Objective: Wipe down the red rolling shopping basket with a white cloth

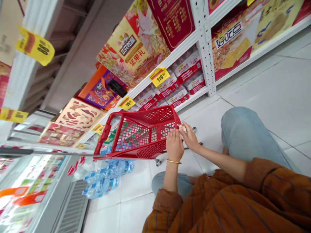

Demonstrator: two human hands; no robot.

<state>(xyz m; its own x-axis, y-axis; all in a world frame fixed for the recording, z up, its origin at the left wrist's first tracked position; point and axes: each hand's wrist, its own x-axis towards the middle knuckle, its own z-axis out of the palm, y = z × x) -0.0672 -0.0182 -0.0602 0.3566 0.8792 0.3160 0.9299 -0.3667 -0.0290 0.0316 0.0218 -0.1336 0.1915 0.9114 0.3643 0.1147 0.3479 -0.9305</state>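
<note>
A red plastic shopping cart [139, 151] with mesh walls lies tilted in the view, between the shelf and my crouched legs. My left hand [174, 145], with a gold bangle at the wrist, has its fingers closed over the cart's near end rim. Right beside it, my right hand [190, 138] is closed on a crumpled pale cloth or tissue [182, 128] at the same rim. Part of the cloth is hidden between the two hands, which are almost touching. The cart's basket shows mesh walls, with the floor and bottles visible through them.
Shelves with boxed gifts [136, 45] and red-wrapped bottle packs [170, 90] run along the cart's far side. Yellow price tags [159, 77] hang on the shelf edge. Blue-tinted water bottles [104, 181] stand on the tiled floor. A dark rod [17, 151] enters from the left.
</note>
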